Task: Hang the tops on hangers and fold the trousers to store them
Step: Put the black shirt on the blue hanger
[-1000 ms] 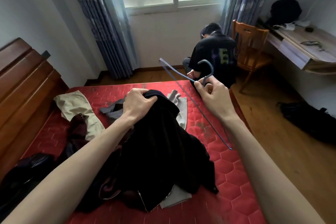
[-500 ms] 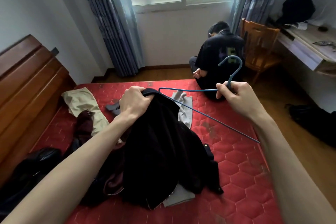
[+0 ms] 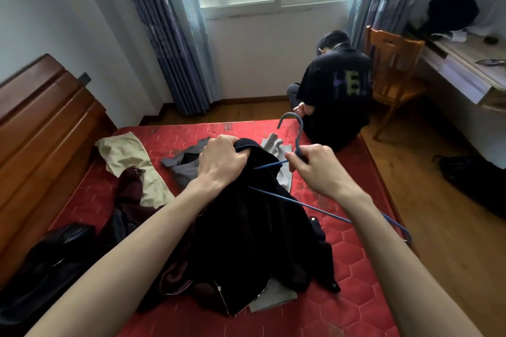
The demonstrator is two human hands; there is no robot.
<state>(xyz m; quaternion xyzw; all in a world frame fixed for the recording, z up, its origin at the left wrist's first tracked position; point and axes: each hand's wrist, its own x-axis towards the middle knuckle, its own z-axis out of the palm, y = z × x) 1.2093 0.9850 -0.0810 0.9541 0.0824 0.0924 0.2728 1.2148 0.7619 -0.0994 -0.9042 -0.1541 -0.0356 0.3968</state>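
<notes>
Both your bare forearms reach forward, converging. Your left hand [image 3: 221, 159], knuckles up, fingers curled, grips the bunched top edge of a black fabric garment [image 3: 246, 227]. Your right hand [image 3: 315, 165], just beside it, pinches the neck of a thin blue wire hanger [image 3: 294, 134], wrist raised.

Blue hanger [image 3: 298, 202]: one end buried inside the black top [image 3: 246, 232], lower bar crossed by the right forearm; dark clothing [image 3: 41, 268] at bed's left cut by frame edge; desk [image 3: 462, 68] cut at right; small desk items indistinct.
</notes>
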